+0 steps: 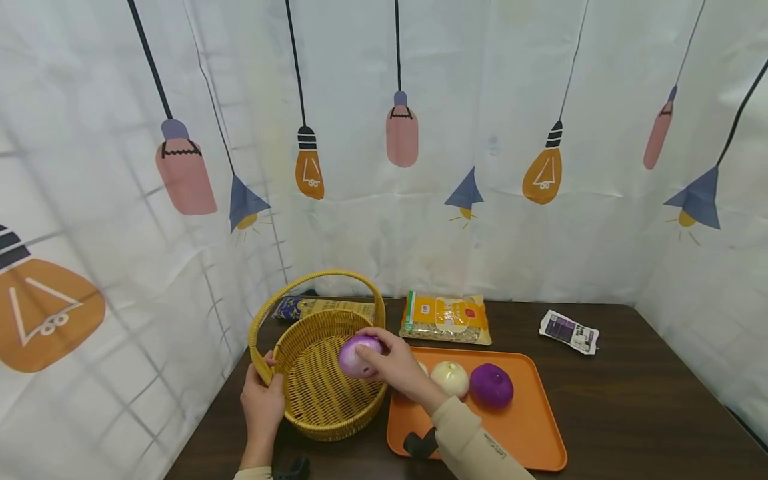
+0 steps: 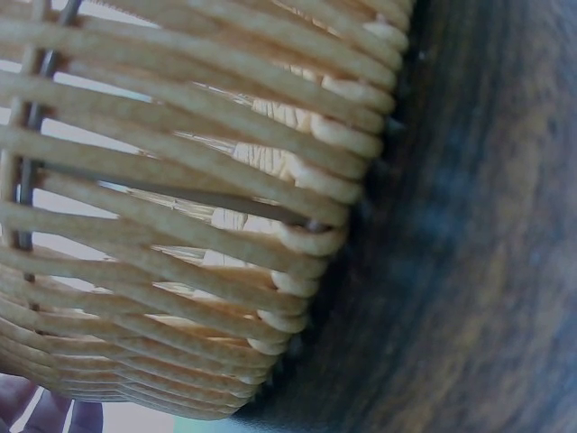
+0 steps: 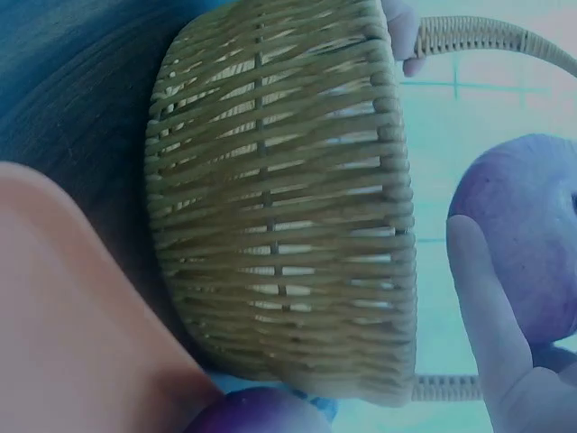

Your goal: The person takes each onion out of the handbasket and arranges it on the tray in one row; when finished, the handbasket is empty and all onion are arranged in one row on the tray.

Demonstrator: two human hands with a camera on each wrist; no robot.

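Observation:
My right hand [image 1: 397, 365] holds a purple-and-white onion [image 1: 354, 361] above the right side of a yellow wicker basket [image 1: 324, 419]. In the right wrist view the onion [image 3: 518, 230] is higher than the basket rim, with a finger [image 3: 482, 298] along its side. At the basket's left side, my left hand [image 1: 263, 400] grips the rim by the base of the arched handle [image 1: 327, 273]. The inside of the basket shows only its woven floor. On an orange tray [image 1: 522, 440] sit a white onion [image 1: 450, 379] and a dark purple onion [image 1: 492, 385]; my right hand partly hides another pale one.
Behind the basket lies a blue-and-yellow packet [image 1: 336, 307]. An orange-and-clear bag of grain [image 1: 447, 319] lies behind the tray, and a small purple-and-white pouch [image 1: 569, 331] at the back right. A patterned curtain [image 1: 360, 233] stands round the dark wooden table [image 1: 648, 413].

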